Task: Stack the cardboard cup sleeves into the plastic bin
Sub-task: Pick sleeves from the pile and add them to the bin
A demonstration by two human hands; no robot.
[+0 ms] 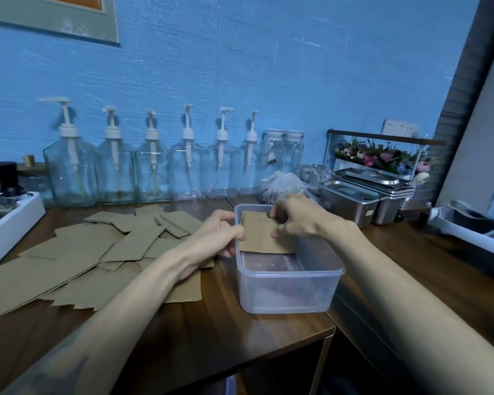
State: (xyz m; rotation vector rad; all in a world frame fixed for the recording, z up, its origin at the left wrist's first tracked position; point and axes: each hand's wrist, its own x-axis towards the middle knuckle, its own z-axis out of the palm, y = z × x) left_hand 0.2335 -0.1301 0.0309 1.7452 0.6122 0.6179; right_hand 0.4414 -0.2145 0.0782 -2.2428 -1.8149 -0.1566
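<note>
A clear plastic bin stands on the wooden table near its right front corner. Inside its far end a flat brown cardboard sleeve stands tilted, held by both hands. My left hand grips the sleeve's left edge over the bin's left wall. My right hand pinches its upper right part with curled fingers. Several more flat cardboard sleeves lie scattered in a loose pile on the table to the left of the bin.
A row of clear pump bottles lines the blue wall. Steel containers and a flower rack stand at the back right. A crumpled plastic bag sits behind the bin. A white tray is at the left edge.
</note>
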